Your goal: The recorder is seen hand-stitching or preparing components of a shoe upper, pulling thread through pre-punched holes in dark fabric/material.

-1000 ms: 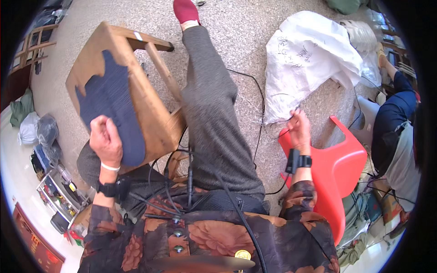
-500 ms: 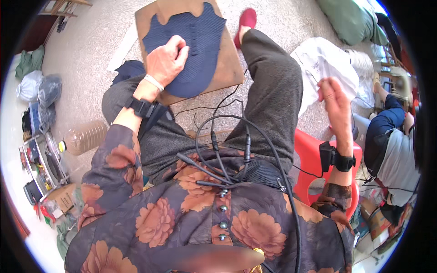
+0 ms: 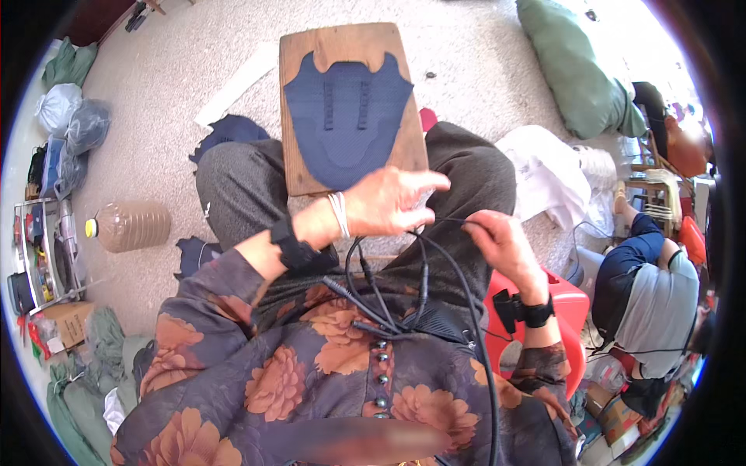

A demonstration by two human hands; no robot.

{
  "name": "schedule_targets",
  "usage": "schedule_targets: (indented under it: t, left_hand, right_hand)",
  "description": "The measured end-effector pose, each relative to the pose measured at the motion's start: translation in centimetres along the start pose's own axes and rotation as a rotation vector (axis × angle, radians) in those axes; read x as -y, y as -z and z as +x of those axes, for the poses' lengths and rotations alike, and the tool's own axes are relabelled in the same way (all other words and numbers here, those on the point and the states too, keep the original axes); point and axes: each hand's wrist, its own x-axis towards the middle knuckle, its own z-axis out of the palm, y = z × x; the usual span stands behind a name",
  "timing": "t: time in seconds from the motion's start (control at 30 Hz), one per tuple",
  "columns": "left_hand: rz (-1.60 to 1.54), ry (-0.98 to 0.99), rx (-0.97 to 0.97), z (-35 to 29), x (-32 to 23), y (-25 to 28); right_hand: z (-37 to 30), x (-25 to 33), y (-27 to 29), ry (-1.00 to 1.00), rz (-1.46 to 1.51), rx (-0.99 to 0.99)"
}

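My left hand (image 3: 392, 203) is over my lap, just below the board, with index finger and thumb spread apart; its other fingers are partly hidden. My right hand (image 3: 501, 242) pinches a thin dark thread (image 3: 448, 220) that runs toward my left thumb. Whether a needle is on it is too small to tell. A navy textured fabric piece (image 3: 346, 124), with two notches at its top and two rows of small slits, lies flat on a wooden board (image 3: 408, 140) between my knees. Neither hand touches the piece.
Black cables (image 3: 458, 264) hang across my lap. Beside my right arm stands a red plastic stool (image 3: 571, 311). More navy pieces (image 3: 233, 133) lie by my left knee, near a large plastic bottle (image 3: 136, 226). White cloth (image 3: 544, 171) and a seated person (image 3: 649, 287) are at the right.
My left hand has left the navy piece and come down toward my lap. My right hand has moved inward from the far right. The board now appears straighter and fully uncovered.
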Motion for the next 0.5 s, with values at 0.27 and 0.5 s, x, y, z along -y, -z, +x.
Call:
schedule_targets:
  t: [0.27,0.5]
  left_hand:
    - [0.129,0.081,0.175,-0.5,3.7,-4.1]
    - [-0.068,0.228,-0.131,-0.5,0.6,1.0]
  right_hand:
    - [-0.8,1.3,-0.7,0.003,-0.052,-0.055]
    - [-0.1,2.1,0.1,0.053,-0.125,-0.212]
